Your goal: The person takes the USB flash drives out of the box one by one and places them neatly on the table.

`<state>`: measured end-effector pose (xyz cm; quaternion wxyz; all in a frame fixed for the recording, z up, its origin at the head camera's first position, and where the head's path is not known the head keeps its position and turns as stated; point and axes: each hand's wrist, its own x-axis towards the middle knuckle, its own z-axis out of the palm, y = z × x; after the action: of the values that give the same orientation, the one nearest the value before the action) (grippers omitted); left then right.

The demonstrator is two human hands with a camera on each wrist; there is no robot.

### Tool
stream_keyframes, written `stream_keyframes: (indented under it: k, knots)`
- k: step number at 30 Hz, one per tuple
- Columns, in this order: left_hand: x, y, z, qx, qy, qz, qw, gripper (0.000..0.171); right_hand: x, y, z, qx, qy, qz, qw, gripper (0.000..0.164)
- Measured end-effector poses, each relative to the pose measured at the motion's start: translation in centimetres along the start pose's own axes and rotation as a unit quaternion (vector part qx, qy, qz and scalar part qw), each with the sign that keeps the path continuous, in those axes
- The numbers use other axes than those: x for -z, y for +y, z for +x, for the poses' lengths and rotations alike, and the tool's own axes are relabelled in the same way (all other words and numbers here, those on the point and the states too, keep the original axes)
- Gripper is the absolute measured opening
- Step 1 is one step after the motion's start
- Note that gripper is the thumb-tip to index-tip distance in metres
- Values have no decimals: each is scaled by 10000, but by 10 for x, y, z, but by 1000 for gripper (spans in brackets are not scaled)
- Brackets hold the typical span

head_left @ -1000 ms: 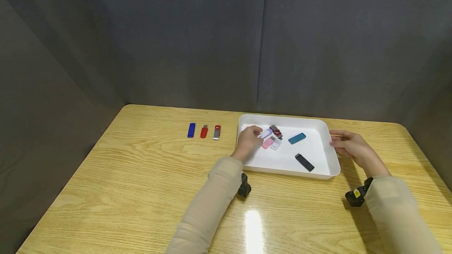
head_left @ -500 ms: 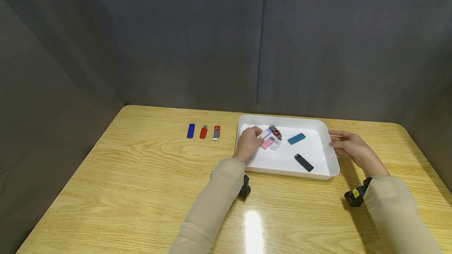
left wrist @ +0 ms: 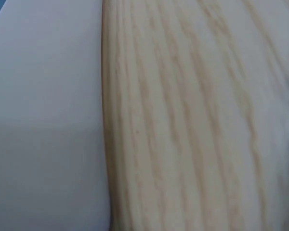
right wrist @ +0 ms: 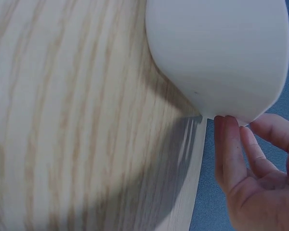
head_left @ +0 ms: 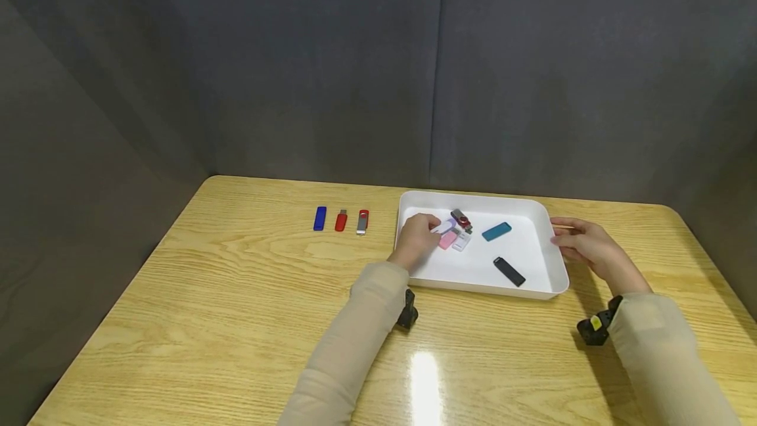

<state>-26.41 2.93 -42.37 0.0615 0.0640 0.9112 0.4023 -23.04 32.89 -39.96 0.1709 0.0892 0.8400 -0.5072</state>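
A white tray [head_left: 481,289] stands toward the back of the table, with several USB sticks lying in it. My left hand [head_left: 417,239] reaches over the tray's left side and pinches a white and purple USB stick [head_left: 445,226] by its left end. Close by lie a pink USB stick [head_left: 449,238], a white one [head_left: 462,242] and a dark red and silver one [head_left: 461,219]. At the tray's right wall, my right hand [right wrist: 265,173] touches the outside with fairly straight fingertips. The left wrist view shows the tray's outer wall [left wrist: 48,110], but no fingers.
Left of the tray, a blue USB stick [head_left: 320,218], a red one [head_left: 341,221] and a red and silver one [head_left: 363,222] lie in a row on the wooden table [head_left: 236,321]. A teal stick [head_left: 497,231] and a black one [head_left: 509,271] lie inside the tray. Dark cloth [head_left: 319,71] hangs behind.
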Motion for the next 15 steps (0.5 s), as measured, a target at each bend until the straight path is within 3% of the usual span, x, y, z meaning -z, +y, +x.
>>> stream_keyframes:
  k: [6, 15]
  knots:
    - [1, -2, 2, 53, -80, -179, 9998, 24, 1, 1, 0, 50, 15, 43, 10000, 66]
    - [4, -3, 4, 457, -394, -1345, 9891, 29, 2, 2, 0, 16, -10, 131, 9999, 67]
